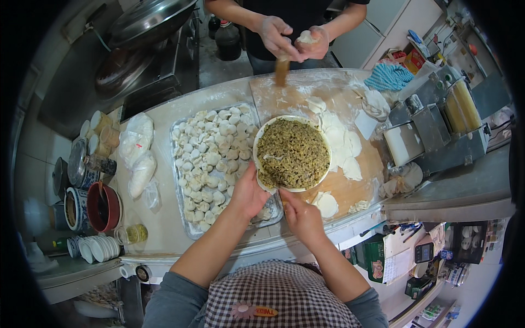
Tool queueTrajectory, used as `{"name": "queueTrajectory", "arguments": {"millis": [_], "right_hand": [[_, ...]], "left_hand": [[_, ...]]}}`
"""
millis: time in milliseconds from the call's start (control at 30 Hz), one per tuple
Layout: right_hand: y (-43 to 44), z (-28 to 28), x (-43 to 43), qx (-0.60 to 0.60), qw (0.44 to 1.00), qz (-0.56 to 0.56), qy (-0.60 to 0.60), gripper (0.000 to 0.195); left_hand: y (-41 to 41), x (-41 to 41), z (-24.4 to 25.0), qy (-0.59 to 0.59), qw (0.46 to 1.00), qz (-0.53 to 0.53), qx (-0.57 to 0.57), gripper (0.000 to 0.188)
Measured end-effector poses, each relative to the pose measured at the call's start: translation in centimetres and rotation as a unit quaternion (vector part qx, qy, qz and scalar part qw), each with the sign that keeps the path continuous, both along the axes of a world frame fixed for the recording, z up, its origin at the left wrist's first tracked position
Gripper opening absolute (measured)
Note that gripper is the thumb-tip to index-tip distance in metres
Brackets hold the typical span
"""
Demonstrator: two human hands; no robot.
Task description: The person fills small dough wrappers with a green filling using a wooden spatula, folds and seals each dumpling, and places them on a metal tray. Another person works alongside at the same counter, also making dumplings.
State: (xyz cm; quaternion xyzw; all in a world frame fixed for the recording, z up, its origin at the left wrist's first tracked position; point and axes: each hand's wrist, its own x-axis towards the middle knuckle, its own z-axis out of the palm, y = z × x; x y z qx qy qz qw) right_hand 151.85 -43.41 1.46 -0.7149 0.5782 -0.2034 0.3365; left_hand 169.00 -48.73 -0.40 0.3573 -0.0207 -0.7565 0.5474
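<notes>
My left hand (pixel 251 194) touches the lower left of a white bowl (pixel 328 164) heaped with minced filling (pixel 293 153). Fingers of my right hand (pixel 301 215) are closed at the bowl's near edge; whether a utensil is in them cannot be told. Rows of filled dumplings (pixel 213 158) cover a metal tray (pixel 186 231) to the left, partly under my left forearm. Flat dough wrappers (pixel 338 139) lie overlapping to the right of the bowl, and another wrapper (pixel 327 205) lies nearer me.
Across the table, a person's hands (pixel 301 43) hold a piece of dough, with a blurred wooden tool below. A dough-rolling machine (pixel 434 127) stands at right. Plastic bags (pixel 137 141), a red bowl (pixel 103 207), a glass jar (pixel 136 233) and stacked white dishes (pixel 100 249) are at left.
</notes>
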Motion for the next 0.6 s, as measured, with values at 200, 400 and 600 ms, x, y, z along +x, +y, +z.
{"name": "queueTrajectory", "arguments": {"millis": [200, 400, 600], "right_hand": [[0.1, -0.2, 0.4, -0.051, 0.998, 0.025, -0.033, 0.044], [0.4, -2.1, 0.6, -0.082, 0.995, 0.038, -0.041, 0.042], [2.0, -0.6, 0.9, -0.052, 0.994, 0.072, -0.063, 0.04]], "left_hand": [[0.3, 0.1, -0.7, 0.024, 1.0, -0.004, -0.011, 0.056], [0.6, -0.1, -0.5, 0.008, 1.0, 0.02, -0.002, 0.057], [3.4, 1.9, -1.8, 0.079, 0.996, 0.043, -0.006, 0.055]]}}
